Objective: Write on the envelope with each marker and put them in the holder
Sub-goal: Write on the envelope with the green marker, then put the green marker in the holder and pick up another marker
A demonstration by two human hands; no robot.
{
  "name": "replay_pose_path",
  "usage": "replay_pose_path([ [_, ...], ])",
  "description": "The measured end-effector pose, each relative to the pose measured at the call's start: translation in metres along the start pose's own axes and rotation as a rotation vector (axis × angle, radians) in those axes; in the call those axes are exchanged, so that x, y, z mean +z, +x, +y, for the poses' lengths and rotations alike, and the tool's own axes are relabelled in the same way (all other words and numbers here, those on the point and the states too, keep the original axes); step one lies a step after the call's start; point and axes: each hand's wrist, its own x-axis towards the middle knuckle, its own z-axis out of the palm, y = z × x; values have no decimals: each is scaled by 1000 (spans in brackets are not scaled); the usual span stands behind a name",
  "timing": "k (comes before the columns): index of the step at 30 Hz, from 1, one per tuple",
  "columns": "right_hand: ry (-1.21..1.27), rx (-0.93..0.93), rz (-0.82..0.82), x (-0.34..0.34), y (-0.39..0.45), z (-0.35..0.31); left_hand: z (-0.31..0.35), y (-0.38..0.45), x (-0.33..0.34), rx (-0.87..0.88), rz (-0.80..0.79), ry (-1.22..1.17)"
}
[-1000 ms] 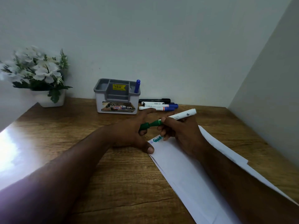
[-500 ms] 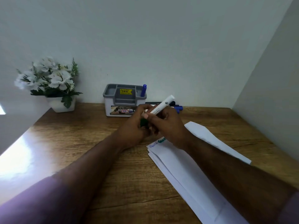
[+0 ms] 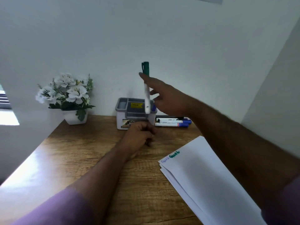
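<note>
My right hand (image 3: 165, 98) pinches a capped green marker (image 3: 146, 88) and holds it upright, cap up, its lower end over the right side of the grey holder (image 3: 128, 111). A blue marker (image 3: 153, 107) stands in the holder, mostly hidden behind the hand. My left hand (image 3: 139, 137) rests on the desk in front of the holder, fingers curled, holding nothing that shows. The white envelope (image 3: 203, 172) lies at the right with blue and green writing at its near-left corner. Three markers (image 3: 173, 122) lie beside the holder.
A white pot of white flowers (image 3: 68, 96) stands at the back left of the wooden desk (image 3: 81, 159). Walls close in behind and on the right. More white sheets lie under the envelope.
The marker was capped with both hands over the envelope. Now my right hand has lifted it up and forward over the holder, and my left hand has let go and dropped to the desk.
</note>
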Motion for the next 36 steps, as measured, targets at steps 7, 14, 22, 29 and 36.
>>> replay_pose_path([
  [7, -93, -56, 390, 24, 50, 8, -3, 6, 11, -26, 186, -79],
  [14, -544, 28, 6, 34, 65, 11, -3, 9, 10, -29, 188, -31],
  [22, -414, 85, -35, 27, 66, 16, -6, 11, 9, -29, 189, -43],
  [29, -146, 119, 463, -11, 13, 62, -10, 13, 11, 25, 158, 70],
  [36, -547, 457, -128, 28, -25, 126, -15, 14, 15, 89, 157, 260],
])
